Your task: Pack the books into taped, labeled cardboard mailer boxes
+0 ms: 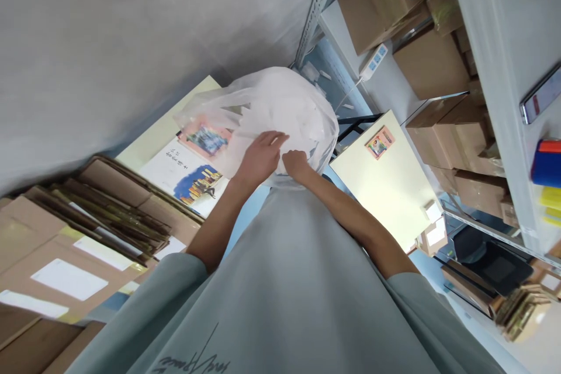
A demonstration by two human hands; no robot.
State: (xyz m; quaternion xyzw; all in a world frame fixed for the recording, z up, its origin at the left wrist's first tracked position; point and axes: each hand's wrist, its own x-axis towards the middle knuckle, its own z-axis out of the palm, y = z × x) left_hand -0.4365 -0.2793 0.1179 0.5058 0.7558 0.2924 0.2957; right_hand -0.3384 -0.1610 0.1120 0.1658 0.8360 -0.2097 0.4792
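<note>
A translucent white plastic bag (pixel 324 120) with white paper-like pieces (pixel 280 108) inside sits in front of my body. Over its near part is my left hand (pixel 262 156), its fingers pressed together and pointing right; whatever they hold is too small to make out. Close beside it, my right hand (pixel 296 163) is closed in a fist at the bag's near edge, and what it grips is hidden. The bag's left side partly covers a pink picture (pixel 205 139). Just below that lies a white printed sheet with a blue and yellow drawing (pixel 195 182).
Flattened cardboard (pixel 109 210) and a box (pixel 56 251) stand at the left. On the right are a pale table (pixel 381 187) with a small picture card (pixel 380 142), shelves of boxes (pixel 432 64), a power strip (pixel 374 62) and a phone (pixel 542 93).
</note>
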